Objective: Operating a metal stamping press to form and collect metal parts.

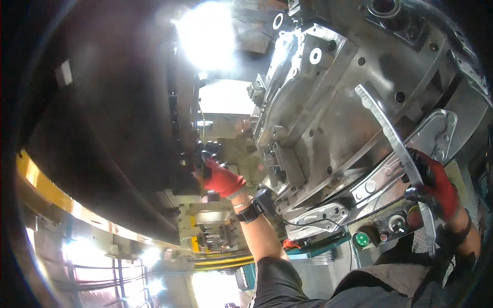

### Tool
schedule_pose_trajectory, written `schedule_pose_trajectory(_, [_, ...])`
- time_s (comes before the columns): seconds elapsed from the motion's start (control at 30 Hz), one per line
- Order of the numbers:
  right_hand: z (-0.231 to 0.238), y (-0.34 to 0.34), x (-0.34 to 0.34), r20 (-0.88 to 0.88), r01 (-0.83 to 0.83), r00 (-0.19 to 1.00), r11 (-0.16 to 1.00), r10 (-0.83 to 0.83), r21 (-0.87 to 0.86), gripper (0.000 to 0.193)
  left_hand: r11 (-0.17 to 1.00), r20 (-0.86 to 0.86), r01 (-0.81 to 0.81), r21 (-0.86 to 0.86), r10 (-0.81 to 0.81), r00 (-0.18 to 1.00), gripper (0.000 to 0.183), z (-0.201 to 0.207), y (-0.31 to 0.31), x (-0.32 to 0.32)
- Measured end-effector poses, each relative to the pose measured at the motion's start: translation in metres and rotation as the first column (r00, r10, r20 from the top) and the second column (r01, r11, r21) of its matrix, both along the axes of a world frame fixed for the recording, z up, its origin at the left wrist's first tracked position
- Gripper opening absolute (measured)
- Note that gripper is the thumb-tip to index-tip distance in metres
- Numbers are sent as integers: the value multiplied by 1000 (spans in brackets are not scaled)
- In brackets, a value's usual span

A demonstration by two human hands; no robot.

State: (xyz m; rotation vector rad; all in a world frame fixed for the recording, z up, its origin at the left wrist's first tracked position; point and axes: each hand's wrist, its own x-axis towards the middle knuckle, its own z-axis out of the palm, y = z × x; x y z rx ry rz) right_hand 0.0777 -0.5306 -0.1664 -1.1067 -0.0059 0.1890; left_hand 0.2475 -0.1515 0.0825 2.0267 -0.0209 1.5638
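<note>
My right hand (436, 187), in a red glove with black fingers, is closed around a long, narrow, slightly curved metal strip (386, 126). The strip slants from the upper left of that hand down past the wrist. Behind it lies a long stamped metal part (367, 190) with holes and rounded ends, along the near edge of a large steel die (354, 102). My left hand (220, 175), gloved alike, is stretched forward beside the edge of a big dark machine part (128, 128). Its black fingers are curled; what they hold, if anything, is hidden.
A control box with a green button (362, 239) stands below the stamped part, near my body. A black cable (313, 222) runs across there. Yellow hoses (223, 264) and a metal fixture (213, 236) are at lower middle. A bright lamp (205, 36) glares at the top.
</note>
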Motion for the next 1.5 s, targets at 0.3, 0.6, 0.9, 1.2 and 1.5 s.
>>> schedule_pose_trajectory(0.3, [-15, 7, -2, -126, -12, 991, 956, 50, 291, 75, 988, -256, 110, 105, -80, 963, 28, -17, 54, -156])
schedule_pose_trajectory(0.6, [27, -8, 11, 81, -25, 996, 984, 40, -177, 68, 828, -326, -77, -555, -131, 936, 39, -119, 235, -271])
schedule_pose_trajectory(0.9, [111, 69, 2, 154, -1, 987, 949, 53, -316, 54, 571, -299, -127, -811, -218, 929, 20, -237, 342, -211])
schedule_pose_trajectory(1.2, [146, 67, 61, 512, 485, 620, 223, 595, -845, 79, 593, -623, -401, -699, -229, 748, 31, -319, 430, -76])
schedule_pose_trajectory(1.5, [233, 174, 230, 501, 656, 352, 173, 790, -734, 64, 160, -392, -376, -913, -605, 693, 37, -278, 401, -100])
